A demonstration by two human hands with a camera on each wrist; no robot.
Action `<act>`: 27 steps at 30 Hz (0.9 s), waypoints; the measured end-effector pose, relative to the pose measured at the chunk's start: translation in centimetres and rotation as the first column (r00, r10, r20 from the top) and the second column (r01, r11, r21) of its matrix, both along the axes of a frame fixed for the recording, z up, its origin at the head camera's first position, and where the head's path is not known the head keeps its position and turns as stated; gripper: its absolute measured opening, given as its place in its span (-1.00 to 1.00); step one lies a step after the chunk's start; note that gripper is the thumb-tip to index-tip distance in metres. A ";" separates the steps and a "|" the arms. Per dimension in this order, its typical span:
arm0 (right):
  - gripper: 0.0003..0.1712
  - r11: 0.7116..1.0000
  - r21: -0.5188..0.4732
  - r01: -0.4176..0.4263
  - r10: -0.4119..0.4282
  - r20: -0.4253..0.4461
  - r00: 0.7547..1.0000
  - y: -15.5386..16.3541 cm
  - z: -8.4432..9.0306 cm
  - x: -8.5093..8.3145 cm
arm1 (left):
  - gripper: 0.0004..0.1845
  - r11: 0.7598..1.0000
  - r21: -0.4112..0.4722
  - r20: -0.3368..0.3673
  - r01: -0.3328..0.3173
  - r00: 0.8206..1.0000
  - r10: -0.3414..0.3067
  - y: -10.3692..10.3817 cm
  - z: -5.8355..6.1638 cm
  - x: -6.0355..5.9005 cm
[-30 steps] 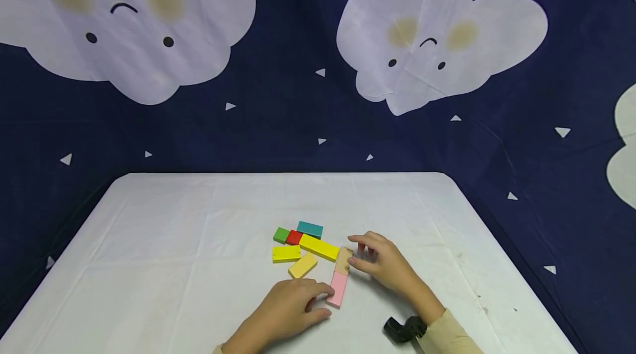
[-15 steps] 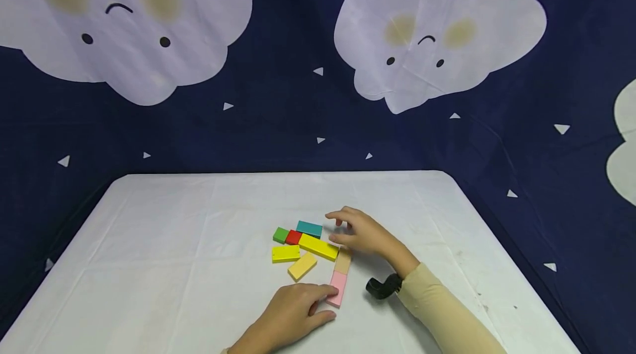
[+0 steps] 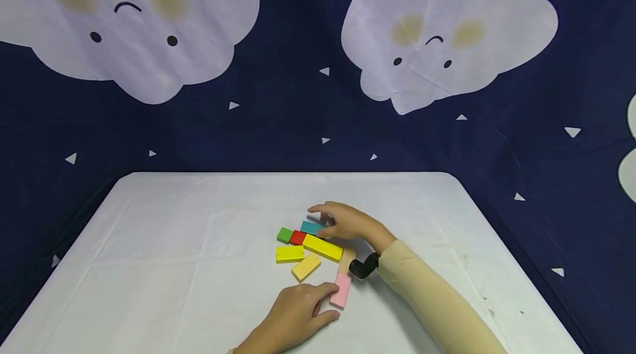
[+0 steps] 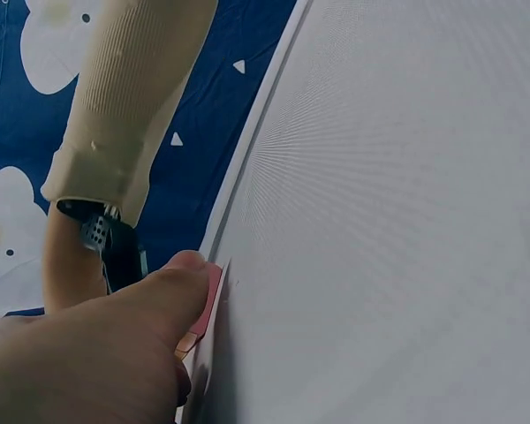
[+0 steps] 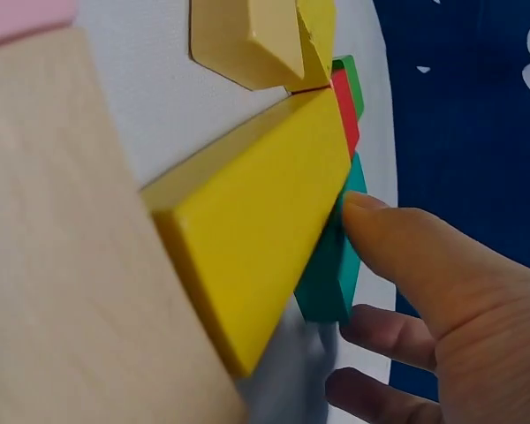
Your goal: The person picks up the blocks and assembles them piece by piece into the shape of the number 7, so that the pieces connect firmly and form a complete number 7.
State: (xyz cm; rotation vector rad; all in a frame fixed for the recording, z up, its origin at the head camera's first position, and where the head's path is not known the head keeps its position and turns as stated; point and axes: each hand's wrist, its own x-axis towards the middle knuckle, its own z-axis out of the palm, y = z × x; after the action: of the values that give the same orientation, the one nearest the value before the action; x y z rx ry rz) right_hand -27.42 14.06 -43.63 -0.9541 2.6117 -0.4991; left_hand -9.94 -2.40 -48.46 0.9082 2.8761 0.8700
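Two hands working: right hand (image 3: 348, 222) fingers pinching teal block (image 3: 311, 227); left hand (image 3: 298, 313) fingers pressing flat on pink block (image 3: 340, 291).

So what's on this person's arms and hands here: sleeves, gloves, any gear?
Both hands are bare, no gloves or rings visible. The right arm wears a long, finely ribbed beige sleeve reaching the wrist, where a small black camera unit is strapped. The left hand shows no sleeve or gear in view; its wrist is cut off at the frame edge.
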 end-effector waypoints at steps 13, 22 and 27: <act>-0.49 0.991 0.084 -0.099 0.096 0.047 0.994 -1.2 0.5 -0.1 | -0.46 0.999 -0.041 0.032 -0.022 0.999 0.023 0.3 0.3 -0.1; -0.46 0.985 0.134 -0.104 0.103 0.012 0.995 -1.6 0.8 -0.1 | -0.47 0.999 -0.039 0.016 -0.023 1.000 0.024 0.2 0.2 -0.1; -0.47 0.987 0.143 -0.072 0.070 0.019 0.997 -1.6 1.0 0.0 | -0.48 0.999 -0.034 0.029 -0.023 0.999 0.024 0.2 0.1 -0.2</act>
State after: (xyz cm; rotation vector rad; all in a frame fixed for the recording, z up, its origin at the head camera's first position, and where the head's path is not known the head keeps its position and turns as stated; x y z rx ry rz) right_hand -27.41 12.48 -42.62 -0.9885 2.5513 -0.2944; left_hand -10.09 -2.18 -48.34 0.8530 2.8730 0.8263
